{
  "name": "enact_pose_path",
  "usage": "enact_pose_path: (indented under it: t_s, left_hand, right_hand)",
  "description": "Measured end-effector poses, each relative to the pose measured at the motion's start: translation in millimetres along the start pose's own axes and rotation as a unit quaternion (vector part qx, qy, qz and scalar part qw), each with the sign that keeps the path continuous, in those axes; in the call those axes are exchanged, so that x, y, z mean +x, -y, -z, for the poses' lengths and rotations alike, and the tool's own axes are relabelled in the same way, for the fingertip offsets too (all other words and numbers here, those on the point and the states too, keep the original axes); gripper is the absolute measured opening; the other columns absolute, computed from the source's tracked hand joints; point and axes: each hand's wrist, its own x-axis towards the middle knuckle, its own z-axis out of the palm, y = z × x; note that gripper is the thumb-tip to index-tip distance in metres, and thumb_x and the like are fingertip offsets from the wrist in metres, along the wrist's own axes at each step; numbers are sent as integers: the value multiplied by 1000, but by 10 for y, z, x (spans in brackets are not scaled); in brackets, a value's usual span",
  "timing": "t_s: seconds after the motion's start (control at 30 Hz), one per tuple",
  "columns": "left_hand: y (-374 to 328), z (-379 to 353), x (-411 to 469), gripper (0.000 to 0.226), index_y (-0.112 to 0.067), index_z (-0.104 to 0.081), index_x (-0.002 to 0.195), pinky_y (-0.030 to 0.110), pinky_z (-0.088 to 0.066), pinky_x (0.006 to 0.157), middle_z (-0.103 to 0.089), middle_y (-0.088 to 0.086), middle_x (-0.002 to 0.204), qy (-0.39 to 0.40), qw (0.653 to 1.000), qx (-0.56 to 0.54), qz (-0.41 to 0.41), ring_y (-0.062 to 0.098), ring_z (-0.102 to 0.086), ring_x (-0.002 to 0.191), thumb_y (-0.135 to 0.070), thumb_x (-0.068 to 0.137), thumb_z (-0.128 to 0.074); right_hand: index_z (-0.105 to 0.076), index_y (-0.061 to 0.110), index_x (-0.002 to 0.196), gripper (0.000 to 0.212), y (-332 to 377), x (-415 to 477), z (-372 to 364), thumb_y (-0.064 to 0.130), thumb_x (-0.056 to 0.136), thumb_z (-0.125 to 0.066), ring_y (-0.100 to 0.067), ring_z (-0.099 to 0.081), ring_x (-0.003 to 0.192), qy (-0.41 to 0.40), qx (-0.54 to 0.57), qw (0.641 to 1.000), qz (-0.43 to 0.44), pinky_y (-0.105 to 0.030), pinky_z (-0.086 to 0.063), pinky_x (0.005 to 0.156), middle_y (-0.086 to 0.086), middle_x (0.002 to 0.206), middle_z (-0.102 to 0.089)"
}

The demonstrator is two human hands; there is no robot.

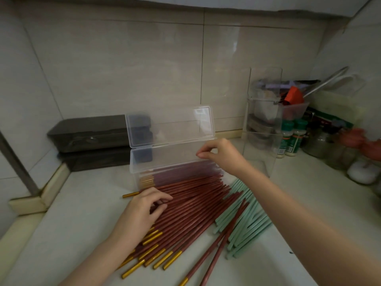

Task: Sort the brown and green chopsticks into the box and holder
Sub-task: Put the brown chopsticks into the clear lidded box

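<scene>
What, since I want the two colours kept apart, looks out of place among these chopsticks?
Two brown chopsticks lie slanted across the green chopsticks at lower right, mixing the colours. One gold-tipped stick also pokes out leftward, in front of the clear box, at an angle to the rest of the brown pile.

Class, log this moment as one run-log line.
left hand: pinching brown chopsticks | right hand: at rim of open clear box | green chopsticks: on counter
</scene>
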Motion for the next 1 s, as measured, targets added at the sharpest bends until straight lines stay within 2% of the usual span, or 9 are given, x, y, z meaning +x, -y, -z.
enact_pose_path:
  t_s: [0.1, 0.17, 0.27, 0.4, 0.57, 0.73, 0.83, 0.9, 1.0]
  left_hand:
    - [-19, 2, 2, 28, -32, -68, 91, 9, -46, 77, -60, -18, 87, -10, 1000, -8, -2, -1, -58, 88, -7, 77, -70]
    - [-40, 17, 11, 29, -34, -67, 90, 9, -46, 77, -60, -19, 87, -17, 1000, -12, -2, -1, -58, 89, -8, 77, -70]
    - [-82, 86, 47, 29, -34, -68, 89, 8, -45, 77, -61, -19, 88, -33, 999, -23, 6, -2, -58, 89, -7, 77, -70]
    - [-210, 277, 189, 24, -25, -70, 92, -2, -39, 76, -62, -14, 90, -62, 998, -30, 13, -5, -57, 90, -6, 77, -68]
    - [-335, 497, 616, 25, -24, -69, 90, 3, -44, 75, -67, -11, 87, -88, 995, -33, -14, 0, -62, 81, -5, 75, -71]
    - [-240, 498, 1150, 19, -17, -71, 92, 8, -43, 69, -68, -3, 84, -5, 998, -8, 64, 0, -60, 76, -6, 77, -70]
    - [-88, 426, 1321, 20, -13, -71, 93, 19, -47, 79, -70, 6, 90, 47, 994, 3, 97, 2, -60, 73, -4, 76, -72]
    - [-25, 362, 1364, 19, -11, -70, 91, 22, -49, 75, -71, 10, 93, 75, 991, 1, 113, 3, -60, 72, -2, 75, -72]
    - [24, 284, 1375, 17, -12, -70, 91, 28, -51, 83, -71, 11, 97, 117, 984, 2, 133, 12, -63, 80, -3, 77, -70]
  right_hand:
    - [-73, 10, 84, 5, -17, -192, 77, 12, 81, -70, -9, -60, 82, -59, 12, 998, 18, -8, -40, 73, 0, 84, -69]
    - [-73, 14, 83, 4, -27, -377, 119, 13, 81, -70, -5, -59, 82, -63, 12, 998, 29, -11, -42, 76, 8, 81, -67]
    - [-73, 16, 84, 5, -76, -688, 110, 14, 80, -70, -4, -58, 82, 8, 8, 999, 42, -13, -43, 79, 5, 83, -67]
    - [-74, 19, 89, 12, -234, -942, -35, 21, 78, -73, -4, -54, 91, 125, -45, 988, 75, -19, -42, 86, 6, 91, -65]
    - [-73, 21, 93, 18, -292, -973, -105, 27, 77, -73, -6, -49, 94, 153, -62, 983, 79, -19, -39, 88, 6, 95, -60]
    - [-72, 19, 89, 13, -258, -956, -104, 25, 77, -73, -9, -50, 95, 164, -51, 982, 77, -27, -41, 89, 3, 95, -60]
    - [-69, 21, 95, 17, -262, -944, -99, 25, 79, -72, -8, -47, 98, 176, -58, 980, 66, -21, -37, 91, 4, 98, -58]
    - [-68, 23, 95, 16, -261, -924, -87, 26, 79, -71, -7, -43, 99, 188, -66, 978, 58, -16, -33, 92, 8, 98, -55]
    - [-67, 24, 96, 17, -257, -893, -65, 25, 80, -71, -5, -41, 101, 207, -66, 975, 52, -11, -30, 91, 9, 99, -54]
